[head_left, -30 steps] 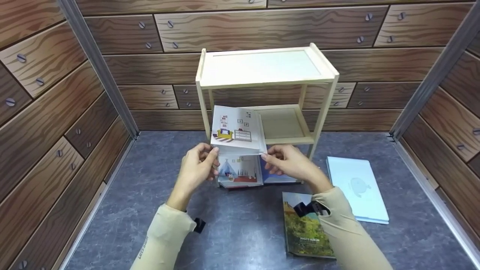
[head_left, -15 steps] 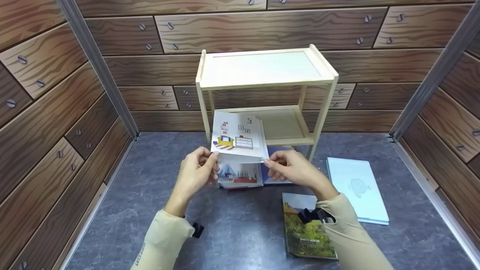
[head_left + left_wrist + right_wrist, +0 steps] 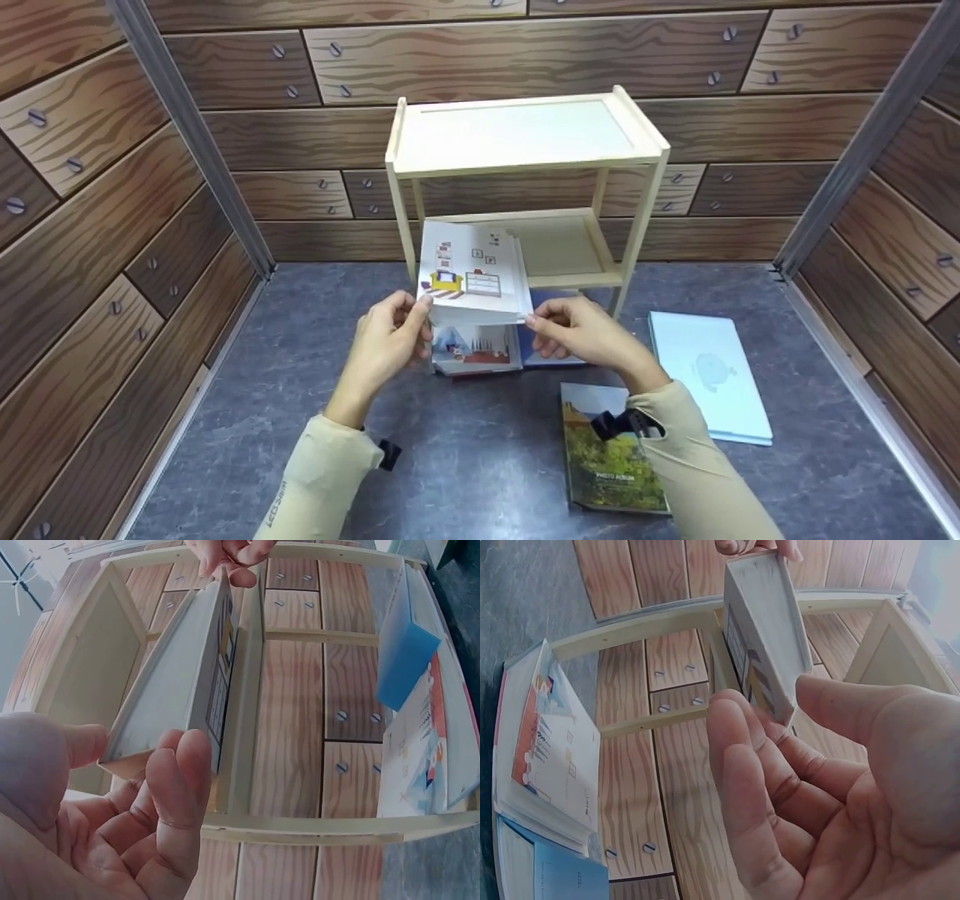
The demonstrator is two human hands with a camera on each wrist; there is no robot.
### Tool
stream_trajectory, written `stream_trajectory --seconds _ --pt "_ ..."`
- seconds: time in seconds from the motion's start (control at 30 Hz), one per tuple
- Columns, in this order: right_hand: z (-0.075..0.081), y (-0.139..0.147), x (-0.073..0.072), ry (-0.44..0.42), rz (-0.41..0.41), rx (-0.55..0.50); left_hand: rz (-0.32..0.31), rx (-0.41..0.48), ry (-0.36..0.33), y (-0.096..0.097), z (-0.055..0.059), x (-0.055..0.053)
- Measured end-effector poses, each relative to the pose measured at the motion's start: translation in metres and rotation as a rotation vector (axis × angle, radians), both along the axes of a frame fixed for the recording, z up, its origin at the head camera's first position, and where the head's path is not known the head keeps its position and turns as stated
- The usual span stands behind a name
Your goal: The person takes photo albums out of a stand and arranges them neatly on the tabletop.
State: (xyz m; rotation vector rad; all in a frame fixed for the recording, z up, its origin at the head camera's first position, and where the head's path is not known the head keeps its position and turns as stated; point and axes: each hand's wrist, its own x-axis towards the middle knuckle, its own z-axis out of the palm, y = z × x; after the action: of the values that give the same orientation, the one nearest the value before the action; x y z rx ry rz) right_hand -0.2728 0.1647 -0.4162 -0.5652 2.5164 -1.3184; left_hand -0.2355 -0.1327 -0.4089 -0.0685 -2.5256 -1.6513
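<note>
A thick white hardcover book (image 3: 472, 266) with a yellow armchair and a drawer unit drawn on its cover lies nearly flat over the left part of the middle shelf (image 3: 566, 244), its near end jutting out in front. Whether it touches the shelf I cannot tell. My left hand (image 3: 382, 349) pinches its near left corner between thumb and fingers. At the near right corner, my right hand (image 3: 589, 334) pinches it likewise. Underneath, a book with a tent picture (image 3: 480, 351) stands low in the unit beside a blue book (image 3: 544, 352), both partly hidden.
The pale wooden shelf unit (image 3: 517, 135) stands before a wood-patterned back wall (image 3: 517, 60). On the dark floor (image 3: 465, 465) lie a photo album (image 3: 600, 465), partly under my right forearm, and a light blue book (image 3: 709, 382) farther right.
Over the first half second the white book's near edge came lower and toward me, with both hands still on its corners. Since then it has hardly moved; the view has shifted slightly.
</note>
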Motion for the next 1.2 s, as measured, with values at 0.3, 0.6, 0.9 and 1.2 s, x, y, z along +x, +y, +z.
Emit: stream_trajectory --seconds 0.3,0.6,0.9,1.2 --pt "-0.005 0.001 -0.006 -0.037 0.002 -0.041 -0.023 -0.046 -0.05 -0.001 0.002 -0.002" --pt "-0.007 0.0 -0.009 -0.062 0.013 -0.056 -0.027 -0.036 -0.061 -0.002 0.003 -0.001" --pt "-0.011 0.004 -0.006 -0.057 0.012 -0.065 -0.056 -0.02 -0.075 0.001 0.0 -0.003" --pt "-0.012 0.001 -0.002 -0.042 0.035 -0.076 -0.052 -0.022 -0.056 -0.001 -0.001 0.003"
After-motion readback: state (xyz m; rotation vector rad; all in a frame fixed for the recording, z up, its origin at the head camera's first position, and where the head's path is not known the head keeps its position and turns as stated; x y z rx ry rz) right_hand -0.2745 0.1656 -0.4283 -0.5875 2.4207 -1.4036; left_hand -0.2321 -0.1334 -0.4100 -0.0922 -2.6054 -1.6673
